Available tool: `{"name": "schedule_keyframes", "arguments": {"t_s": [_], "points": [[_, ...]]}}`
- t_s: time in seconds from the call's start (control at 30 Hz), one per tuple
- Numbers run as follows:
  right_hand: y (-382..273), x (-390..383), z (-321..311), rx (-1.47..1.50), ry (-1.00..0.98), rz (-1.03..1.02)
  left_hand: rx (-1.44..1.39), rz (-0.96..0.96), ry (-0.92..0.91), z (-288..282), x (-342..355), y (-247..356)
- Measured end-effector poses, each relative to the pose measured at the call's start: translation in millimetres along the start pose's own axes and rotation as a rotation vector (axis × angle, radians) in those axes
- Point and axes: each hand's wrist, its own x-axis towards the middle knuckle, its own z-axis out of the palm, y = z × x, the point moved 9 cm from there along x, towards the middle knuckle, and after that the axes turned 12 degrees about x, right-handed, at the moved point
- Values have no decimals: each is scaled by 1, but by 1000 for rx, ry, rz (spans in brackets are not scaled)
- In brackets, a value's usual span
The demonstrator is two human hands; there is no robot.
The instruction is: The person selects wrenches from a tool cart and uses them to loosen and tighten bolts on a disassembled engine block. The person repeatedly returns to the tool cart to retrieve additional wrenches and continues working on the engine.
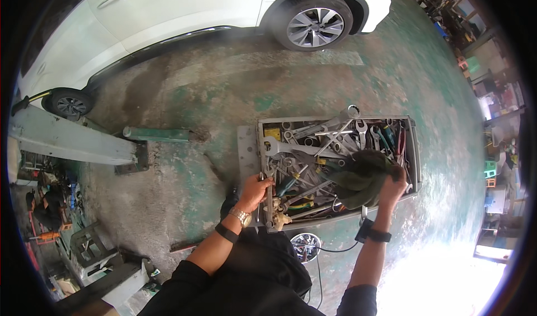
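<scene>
A grey metal tool tray (417,148) on a cart stands in front of me, heaped with several wrenches (305,149), pliers and screwdrivers. My left hand (255,191) grips the tray's left rim, with a gold watch and a black band on the wrist. My right hand (391,188) holds a dark green rag (358,176) over the right half of the tray; the rag hides the tools beneath it. A black band sits on my right wrist.
A white car (184,5) is parked across the far side, its alloy wheel (315,26) closest to the cart. A grey lift arm (67,139) lies on the stained concrete floor at left. Clutter and stools line the right edge. A chrome part (306,244) lies under the cart.
</scene>
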Motion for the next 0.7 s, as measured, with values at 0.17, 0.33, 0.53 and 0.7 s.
{"name": "schedule_keyframes", "arguments": {"t_s": [0.17, 0.33, 0.53, 0.7], "points": [[9, -12, 19, 66, -12, -77, 24, 15, 10, 0, 0, 1], [7, -11, 38, 15, -68, -128, 32, 27, 6, 0, 0, 2], [16, -35, 92, -108, -251, -130, 22, 32, -6, -1, -2, 5], [-12, -49, 116, -290, -348, -178, 12, 28, -11, -2, 0, 3]]}}
